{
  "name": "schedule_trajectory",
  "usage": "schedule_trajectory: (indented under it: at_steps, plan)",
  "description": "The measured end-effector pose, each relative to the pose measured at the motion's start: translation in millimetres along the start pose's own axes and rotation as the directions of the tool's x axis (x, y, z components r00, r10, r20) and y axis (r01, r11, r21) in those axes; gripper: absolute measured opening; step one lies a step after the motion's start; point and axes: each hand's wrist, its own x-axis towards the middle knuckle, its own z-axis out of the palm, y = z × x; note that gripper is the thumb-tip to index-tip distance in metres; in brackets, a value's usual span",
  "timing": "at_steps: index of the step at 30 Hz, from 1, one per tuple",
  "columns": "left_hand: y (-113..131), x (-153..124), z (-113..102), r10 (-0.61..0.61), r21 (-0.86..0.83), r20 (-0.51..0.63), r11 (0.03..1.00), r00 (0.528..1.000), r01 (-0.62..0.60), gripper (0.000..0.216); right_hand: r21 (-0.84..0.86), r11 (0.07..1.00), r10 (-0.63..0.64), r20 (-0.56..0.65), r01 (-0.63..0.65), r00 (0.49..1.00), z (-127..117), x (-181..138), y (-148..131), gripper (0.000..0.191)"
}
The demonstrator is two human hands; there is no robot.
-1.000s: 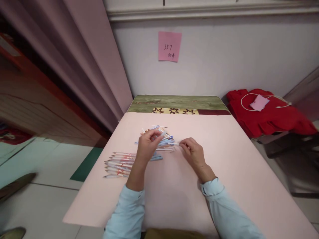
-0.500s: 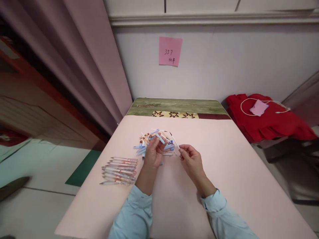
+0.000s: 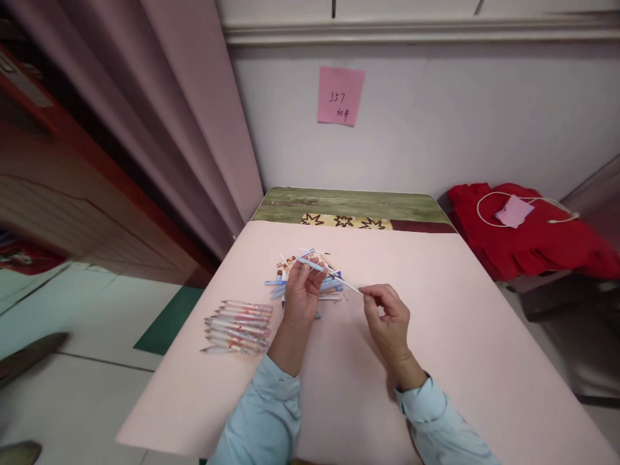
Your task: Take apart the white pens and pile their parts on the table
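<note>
Since half a second ago the right hand [image 3: 390, 320] has drawn a little to the right, and the thin white refill [image 3: 345, 284] it pinches now lines up with the pen barrel [image 3: 312, 263] in the left hand [image 3: 301, 294], where before the two pointed apart.

Across the middle of the view spreads the pink counter [image 3: 436, 361], its far end covered by a green patterned cloth [image 3: 349, 205]. To the right, off the counter, lies a red garment [image 3: 527, 239] with a white cord [image 3: 523, 201] on it. On the wall above hangs a pink note [image 3: 340, 95]. At the counter's left side a neat row of assembled pens [image 3: 237, 326] lies side by side; a loose heap of pen parts [image 3: 290, 284] sits just beyond the left hand. Each grip is closed: left fingers around the light blue barrel, held above the heap, right thumb and forefinger on the refill's near end.
</note>
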Motion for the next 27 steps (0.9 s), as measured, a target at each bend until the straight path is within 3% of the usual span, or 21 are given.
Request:
schedule_trajectory:
  at_steps: [7, 27]
  plan:
    - [-2.3, -1.5, 0.7, 0.015, 0.043, -0.007, 0.999, 1.000, -0.015, 0.023, -0.059, 0.993, -0.106, -0.033, 0.104, 0.994, -0.1, 1.7, -4.3, 0.017]
    - [-9.2, -6.6, 7.6, 0.037, 0.144, 0.005, 0.989, 0.999, -0.037, 0.035, -0.115, 0.986, -0.127, -0.050, 0.121, 0.991, 5.1, -0.5, 2.2, 0.017]
